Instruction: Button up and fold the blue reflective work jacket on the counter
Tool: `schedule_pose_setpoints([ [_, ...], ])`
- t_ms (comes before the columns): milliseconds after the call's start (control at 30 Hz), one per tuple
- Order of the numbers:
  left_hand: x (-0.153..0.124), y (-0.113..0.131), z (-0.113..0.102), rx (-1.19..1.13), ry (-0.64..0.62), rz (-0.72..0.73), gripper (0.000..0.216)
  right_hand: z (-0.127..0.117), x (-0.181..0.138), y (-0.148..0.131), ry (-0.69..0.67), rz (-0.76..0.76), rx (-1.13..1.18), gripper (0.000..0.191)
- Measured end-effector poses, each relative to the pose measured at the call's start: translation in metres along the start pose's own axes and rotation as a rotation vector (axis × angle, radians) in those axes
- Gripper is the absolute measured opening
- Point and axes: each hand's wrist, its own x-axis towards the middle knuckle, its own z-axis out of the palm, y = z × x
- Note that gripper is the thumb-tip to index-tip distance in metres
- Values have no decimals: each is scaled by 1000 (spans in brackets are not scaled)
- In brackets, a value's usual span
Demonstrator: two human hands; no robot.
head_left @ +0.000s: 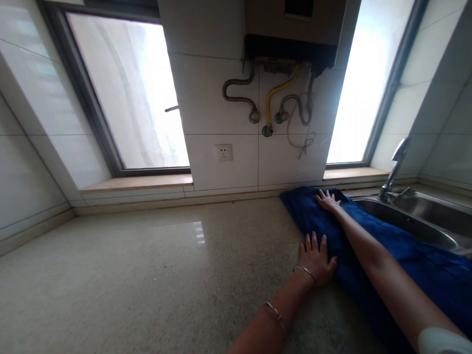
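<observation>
A dark blue cloth (400, 236), its exact kind unclear, lies over the right part of the speckled stone countertop (147, 275) and reaches the rim of the sink. My left hand (317, 259), with bangles at the wrist and forearm, rests flat at the cloth's left edge, fingers spread, partly on the cloth and partly on the stone. Farther back, my right hand (329, 201) presses down on the cloth's far end near the wall, its fingers also spread. Neither hand grips anything. The cloth's near end runs out of view at the lower right.
A steel double sink (431, 209) with a chrome faucet (394, 167) is set in at the right. On the tiled wall hang a water heater (295, 29), hoses and a yellow pipe (271, 101), above a socket (223, 152). Windows flank the heater.
</observation>
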Motion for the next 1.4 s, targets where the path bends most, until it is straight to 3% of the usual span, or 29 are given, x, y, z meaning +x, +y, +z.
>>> schedule_pose_setpoints([
  [167,0,4,-3,32,-6,-11,76,0,-42,-16,-7,-115,-34,74],
  [300,2,10,-6,9,83,-34,66,21,-93,-40,-129,-169,-73,88],
  [433,-2,7,-15,-99,144,-40,53,39,-130,-49,-71,-241,-163,85],
  [600,-35,-20,-49,-209,-91,165,58,39,-139,-47,-18,-240,-151,80],
  [667,-52,-37,-66,-273,-136,170,54,37,-139,-47,1,-232,-137,82],
  [733,-65,-56,-81,-380,-140,95,48,36,-140,-48,15,-227,-137,79],
  [833,-74,-86,-99,-607,-110,-124,46,34,-143,-50,6,-258,-168,60],
  [933,-74,-113,-122,-709,17,-337,45,29,-147,-50,-4,-322,-172,49],
  [1167,-82,-165,-177,-835,380,-549,44,20,-170,-63,-43,-423,-136,46],
  [1300,-94,-198,-190,-915,463,-603,41,26,-201,-85,-65,-548,-108,47],
  [1400,-105,-223,-200,-1043,455,-693,39,37,-233,-109,-88,-703,-80,48],
])
